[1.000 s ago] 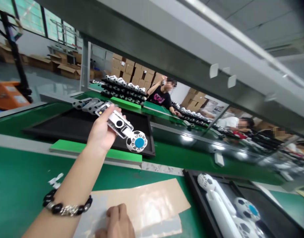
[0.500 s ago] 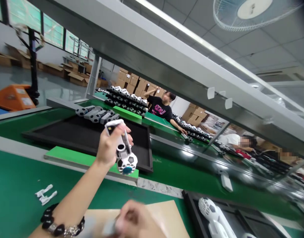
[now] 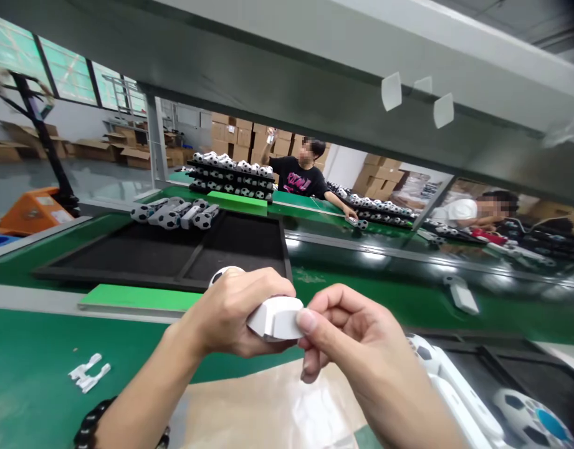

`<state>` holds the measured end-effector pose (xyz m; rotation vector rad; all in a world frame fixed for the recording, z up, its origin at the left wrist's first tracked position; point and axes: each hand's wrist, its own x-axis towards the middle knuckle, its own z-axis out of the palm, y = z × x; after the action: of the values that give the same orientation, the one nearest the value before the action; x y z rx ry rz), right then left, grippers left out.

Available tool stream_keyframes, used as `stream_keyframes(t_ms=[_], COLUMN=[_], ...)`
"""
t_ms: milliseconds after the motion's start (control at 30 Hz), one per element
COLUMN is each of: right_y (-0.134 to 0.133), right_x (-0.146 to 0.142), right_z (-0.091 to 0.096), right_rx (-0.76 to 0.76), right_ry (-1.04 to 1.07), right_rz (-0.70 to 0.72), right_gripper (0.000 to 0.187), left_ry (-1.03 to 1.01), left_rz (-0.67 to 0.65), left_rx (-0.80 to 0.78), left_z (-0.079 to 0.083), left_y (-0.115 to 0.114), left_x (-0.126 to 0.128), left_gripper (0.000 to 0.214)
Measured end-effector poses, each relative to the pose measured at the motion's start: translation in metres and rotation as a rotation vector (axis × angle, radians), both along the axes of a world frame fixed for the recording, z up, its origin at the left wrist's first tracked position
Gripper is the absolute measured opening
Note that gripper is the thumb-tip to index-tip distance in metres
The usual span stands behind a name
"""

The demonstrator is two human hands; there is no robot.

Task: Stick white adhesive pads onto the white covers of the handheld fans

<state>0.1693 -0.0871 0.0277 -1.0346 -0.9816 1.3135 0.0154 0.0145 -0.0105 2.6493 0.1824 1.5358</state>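
Observation:
My left hand [image 3: 233, 305] is wrapped round a white handheld device [image 3: 262, 321], its end turned toward me. Part of the device's football-patterned head [image 3: 225, 272] shows behind my knuckles; the rest is hidden by the hand. At the near end, my right hand [image 3: 356, 340] pinches a pale curved end piece [image 3: 287, 322] between thumb and fingers, against the device. I cannot tell whether the piece is seated. Below both hands lies a sheet of brown paper [image 3: 249, 405]. A small white plastic bracket [image 3: 89, 373] rests on the green table at the left.
Football-patterned devices lie in a black tray [image 3: 240, 240] ahead and another black tray [image 3: 525, 355] at right. A green strip [image 3: 137, 298] borders the near side. One white device [image 3: 462, 295] lies on the green belt. A metal beam [image 3: 287, 68] crosses overhead. Co-workers sit opposite.
My left hand has come down and nearer, turning the device end-on. My right hand has risen from the paper to meet it, with the pale piece now against the device. The view has tilted down.

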Motion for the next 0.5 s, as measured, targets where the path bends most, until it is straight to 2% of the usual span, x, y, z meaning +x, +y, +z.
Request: stream_keyframes(t_ms=[167, 500], right_y=[0.0021, -0.0004], right_x=[0.0019, -0.0003], right_z=[0.0015, 0.0017], right_rx=[-0.009, -0.036], right_ry=[0.003, 0.054], right_rz=[0.055, 0.037], right_gripper=[0.028, 0.027], left_ry=[0.023, 0.034], left_rz=[0.018, -0.012], left_rx=[0.015, 0.006], left_z=[0.0013, 0.0025], left_y=[0.0012, 0.0012], left_x=[-0.0033, -0.0035], left_gripper=[0.028, 0.027])
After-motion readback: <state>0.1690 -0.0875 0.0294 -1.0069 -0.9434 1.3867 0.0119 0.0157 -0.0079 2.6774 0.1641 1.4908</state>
